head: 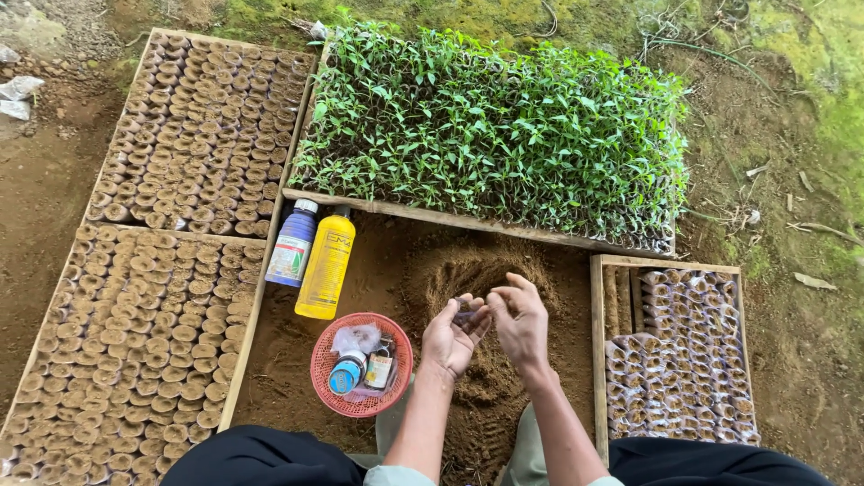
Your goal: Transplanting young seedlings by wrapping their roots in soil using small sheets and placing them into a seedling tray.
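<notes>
Across the top of the frame we see the seedling tray point(490, 126), a wooden box crowded with green shoots, the largest thing in view. Left of it lie two trays of soil-filled pots point(171, 243), packed rim to rim; at right a smaller wooden crate point(684, 355) holds clear plastic sleeves, only partly filled. Between them spreads the loose soil mound point(477, 297). Beside it stand a yellow bottle point(326, 263) and a blue-and-white bottle point(292, 243), then a red basket point(360, 364) of small containers. Over the mound our left hand point(450, 337) and right hand point(522, 319) meet, fingers curled and pinching one small clear sleeve point(466, 310) between them. We judge that filling goes best with the sleeve's mouth held wide open, low over the soil, and the fill pressed evenly.
</notes>
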